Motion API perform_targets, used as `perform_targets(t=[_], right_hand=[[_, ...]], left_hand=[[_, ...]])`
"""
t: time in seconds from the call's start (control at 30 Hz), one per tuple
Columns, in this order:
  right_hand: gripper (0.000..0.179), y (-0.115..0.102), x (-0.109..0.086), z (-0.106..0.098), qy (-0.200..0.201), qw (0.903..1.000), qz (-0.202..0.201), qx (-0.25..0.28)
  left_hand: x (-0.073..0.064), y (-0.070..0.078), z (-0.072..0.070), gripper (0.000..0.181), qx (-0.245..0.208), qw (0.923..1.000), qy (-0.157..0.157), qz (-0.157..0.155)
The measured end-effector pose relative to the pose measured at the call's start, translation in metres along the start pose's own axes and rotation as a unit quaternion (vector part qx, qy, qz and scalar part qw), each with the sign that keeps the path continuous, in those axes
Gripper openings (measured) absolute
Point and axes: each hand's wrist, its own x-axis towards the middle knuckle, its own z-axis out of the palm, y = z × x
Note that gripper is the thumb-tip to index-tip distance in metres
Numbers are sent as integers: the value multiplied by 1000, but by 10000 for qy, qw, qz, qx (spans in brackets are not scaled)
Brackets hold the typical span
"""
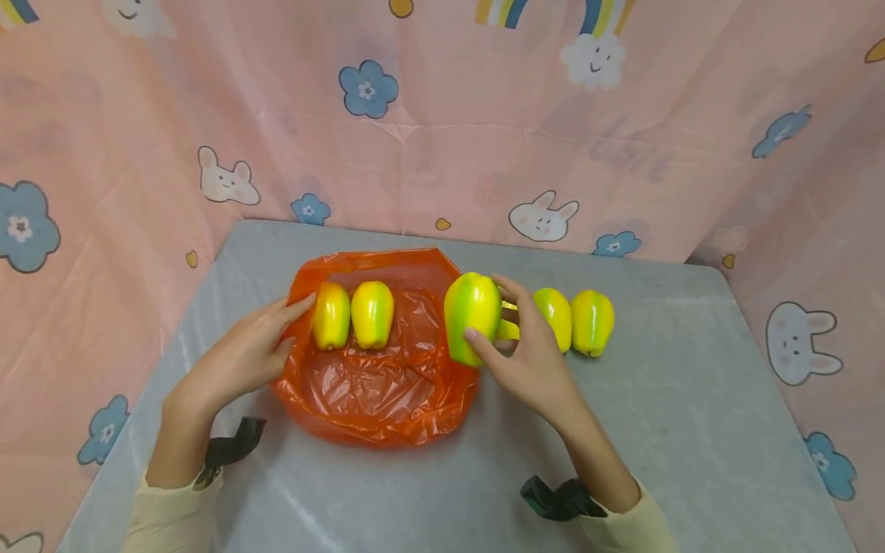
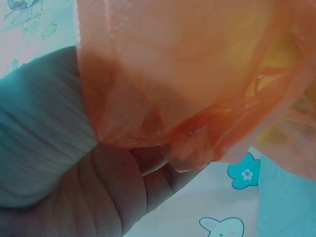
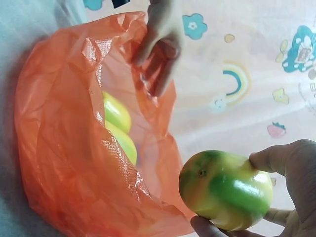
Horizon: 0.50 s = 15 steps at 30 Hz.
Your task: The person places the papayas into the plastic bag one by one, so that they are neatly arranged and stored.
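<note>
An orange plastic bag [image 1: 376, 418] lies spread on the table with its mouth held wide. Two glossy yellow-green fruits [image 1: 372, 315] sit side by side inside it. My left hand [image 1: 242, 353] grips the bag's left rim between thumb and fingers; in the left wrist view the orange film [image 2: 148, 84] hides part of that hand. Over the bag's right rim, my right hand [image 1: 532, 365] holds another yellow-green fruit [image 1: 473, 315] between thumb and fingers. The right wrist view shows this fruit [image 3: 224, 190] beside the bag's opening, with its small dark end spot visible.
To the right of the bag stand more of these fruits [image 1: 592, 322] in a row, one partly hidden behind my right hand. The grey table [image 1: 691, 430] reaches back to a pink patterned curtain [image 1: 442, 153]. Black straps [image 1: 560, 499] hang at both wrists.
</note>
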Motion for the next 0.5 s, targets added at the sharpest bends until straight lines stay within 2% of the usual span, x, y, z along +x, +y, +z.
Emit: perform_targets(t=[0.17, 0.5], right_hand=[[79, -2, 7, 7, -184, 9995, -139, 214], [79, -15, 37, 9, -482, 9974, -494, -215]], left_hand=[[-3, 0, 4, 68, 88, 9999, 35, 134], [0, 3, 0, 68, 63, 9999, 37, 106]])
